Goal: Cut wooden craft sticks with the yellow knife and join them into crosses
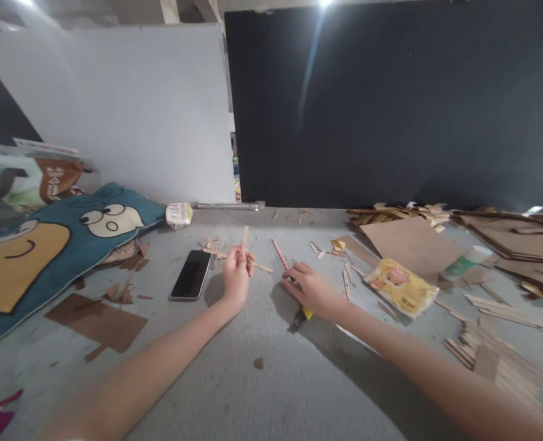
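Note:
My left hand [237, 275] pinches a thin wooden craft stick [245, 237] that points upward between thumb and fingers. A second wooden strip [262, 267] pokes out beside those fingers; whether it is joined to the upright one I cannot tell. My right hand [308, 286] is palm down low over the table, its fingers loosely stretched out. Just past its fingertips lies a red-and-white patterned pencil [279, 253]. Under the palm, a yellow and black tool [307, 313] shows only in part. A smartphone [191, 275] with a dark screen lies left of my left hand.
On the left are a teal cartoon cushion [110, 214], brown cardboard [99, 321] and a small white cup-like container [178, 215]. To the right lie a yellow tissue pack [402, 286], a glue stick [467, 263], stacked wooden strips [505, 367] and cardboard sheets. Dark and white panels stand behind.

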Demonstrator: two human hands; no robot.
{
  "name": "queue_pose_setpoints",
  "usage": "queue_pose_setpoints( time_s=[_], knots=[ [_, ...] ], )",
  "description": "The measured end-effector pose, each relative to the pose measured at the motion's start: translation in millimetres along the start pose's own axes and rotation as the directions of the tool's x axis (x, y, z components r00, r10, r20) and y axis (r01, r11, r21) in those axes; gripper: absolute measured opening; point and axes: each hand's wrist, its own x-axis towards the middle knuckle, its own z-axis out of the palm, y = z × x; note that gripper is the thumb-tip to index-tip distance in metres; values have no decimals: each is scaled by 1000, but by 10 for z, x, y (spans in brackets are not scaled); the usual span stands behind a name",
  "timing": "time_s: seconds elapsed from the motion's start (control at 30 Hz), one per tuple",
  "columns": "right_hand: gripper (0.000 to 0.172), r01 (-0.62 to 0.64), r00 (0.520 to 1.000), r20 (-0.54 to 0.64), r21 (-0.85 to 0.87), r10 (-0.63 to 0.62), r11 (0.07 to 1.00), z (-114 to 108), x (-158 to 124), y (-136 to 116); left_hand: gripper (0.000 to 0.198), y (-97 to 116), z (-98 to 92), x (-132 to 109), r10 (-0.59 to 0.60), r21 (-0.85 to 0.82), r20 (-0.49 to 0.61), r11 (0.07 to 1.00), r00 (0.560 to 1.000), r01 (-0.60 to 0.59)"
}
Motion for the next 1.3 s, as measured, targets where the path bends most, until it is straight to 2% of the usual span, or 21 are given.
queue_pose_setpoints(
  time_s=[0.1, 0.2, 0.3, 0.47, 0.67, 0.77, 0.83, 0.93, 1.07, 1.13, 1.23, 1.3],
  knots=[
    [22, -113, 991, 68, -59, 117, 992, 34, 372, -10, 32, -53, -58, 96, 15, 18, -89, 1000, 996, -13],
    [23, -149, 983, 98, -87, 158, 985, 144, 689, -44, 34, -119, -98, 145, 5, 12, -160, 1000, 987, -3],
    [28, -142, 978, 138, -118, 158, 983, 296, 868, -98, 36, -156, -122, 180, -3, 32, -162, 999, 987, 8],
    [26, -156, 964, 194, -141, 182, 978, 434, 926, -121, 35, -172, -126, 187, -8, 50, -115, 999, 993, 14],
    [22, -226, 944, 226, -90, 241, 970, 411, 843, -70, 26, -158, -101, 165, -9, 64, -144, 998, 990, 19],
    [12, -252, 943, 221, -17, 249, 968, 349, 842, -30, 24, -140, -100, 154, -13, 86, -132, 996, 991, 24],
    [10, -285, 943, 192, 54, 270, 957, 262, 860, 26, 24, -127, -102, 139, -34, 133, -80, 990, 996, 44],
    [12, -336, 942, 77, 204, 327, 920, 70, 869, 155, 28, -115, -98, 107, -96, 293, 41, 953, 995, 79],
    [20, -311, 919, -83, 452, 387, 836, -133, 787, 291, 30, -105, -66, 45, -129, 505, 171, 862, 977, 26],
    [29, -263, 917, -101, 572, 385, 777, -144, 718, 291, 33, -94, -41, 8, -108, 532, 203, 847, 973, -17],
    [44, -207, 924, -91, 699, 372, 684, -68, 617, 203, 40, -73, -10, -38, -2, 513, 245, 848, 969, -129],
    [47, -184, 932, -74, 746, 354, 640, -3, 565, 118, 37, -65, -5, -46, 66, 480, 271, 856, 960, -194]
  ],
)
